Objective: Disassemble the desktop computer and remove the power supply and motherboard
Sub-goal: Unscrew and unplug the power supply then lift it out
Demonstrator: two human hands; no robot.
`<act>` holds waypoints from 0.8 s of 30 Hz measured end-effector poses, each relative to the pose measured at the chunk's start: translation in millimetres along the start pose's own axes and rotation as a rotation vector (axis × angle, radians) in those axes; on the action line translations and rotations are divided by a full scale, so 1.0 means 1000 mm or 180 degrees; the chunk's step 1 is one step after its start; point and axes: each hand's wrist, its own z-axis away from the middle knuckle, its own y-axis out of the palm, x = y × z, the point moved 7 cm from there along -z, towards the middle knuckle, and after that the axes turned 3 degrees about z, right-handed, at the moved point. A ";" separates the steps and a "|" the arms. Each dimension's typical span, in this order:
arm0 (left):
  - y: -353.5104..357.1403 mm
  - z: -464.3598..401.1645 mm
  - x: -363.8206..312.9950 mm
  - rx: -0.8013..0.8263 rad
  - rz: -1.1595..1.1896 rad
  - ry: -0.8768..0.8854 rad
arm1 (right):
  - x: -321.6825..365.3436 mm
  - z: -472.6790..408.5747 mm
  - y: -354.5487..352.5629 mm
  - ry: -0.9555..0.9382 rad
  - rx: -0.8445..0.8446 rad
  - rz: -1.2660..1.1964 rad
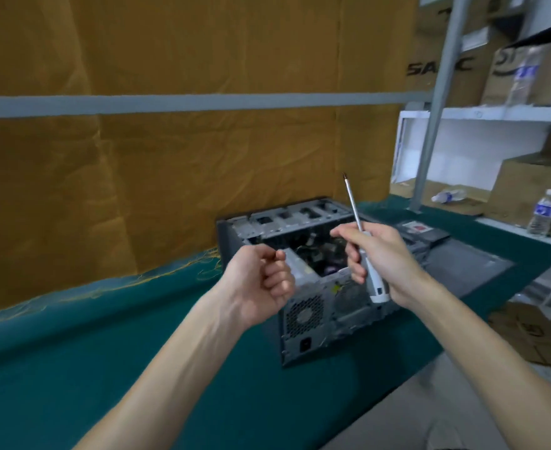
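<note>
Gripping screwdriver (366,254) | right hand (384,264) | above computer case (303,313)

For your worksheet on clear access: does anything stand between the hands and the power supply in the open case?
Nothing visible does. The case is open on top, and the power supply sits at its near end, just below both hands. The right hand holds a screwdriver pointing up.

Far right: clear plastic water bottles (544,212), brown cardboard boxes (527,186) on white metal shelving (495,113); ochre fabric backdrop (170,157) left.
</note>
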 end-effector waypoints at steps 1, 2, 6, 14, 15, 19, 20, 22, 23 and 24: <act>0.023 -0.013 -0.002 0.0078 -0.0106 -0.0088 | 0.005 -0.011 -0.027 0.0006 -0.0164 0.0143; 0.046 -0.029 -0.001 0.0148 -0.0213 -0.0195 | 0.008 -0.024 -0.054 0.0031 -0.0348 0.0325; 0.118 -0.121 0.014 0.0134 -0.0490 -0.0442 | -0.001 -0.091 -0.160 0.0172 -0.1029 0.1138; 0.172 -0.284 0.036 -0.0245 -0.1002 -0.0449 | -0.079 -0.186 -0.285 0.0761 -0.1541 0.1889; 0.177 -0.298 0.034 -0.0307 -0.1099 -0.0366 | -0.091 -0.194 -0.289 0.0825 -0.1440 0.1998; 0.197 -0.346 0.023 -0.0421 -0.1658 -0.0153 | -0.133 -0.218 -0.294 0.1139 -0.0950 0.2361; 0.200 -0.357 0.021 -0.0424 -0.1860 -0.0148 | -0.142 -0.225 -0.294 0.1195 -0.0834 0.2442; 0.206 -0.383 0.018 -0.0426 -0.2322 -0.0110 | -0.155 -0.239 -0.295 0.1213 -0.0634 0.2570; 0.207 -0.396 0.017 -0.0431 -0.2553 -0.0081 | -0.160 -0.246 -0.295 0.1151 -0.0520 0.2688; 0.207 -0.409 0.017 -0.0428 -0.2820 -0.0045 | -0.164 -0.251 -0.295 0.1127 -0.0405 0.2837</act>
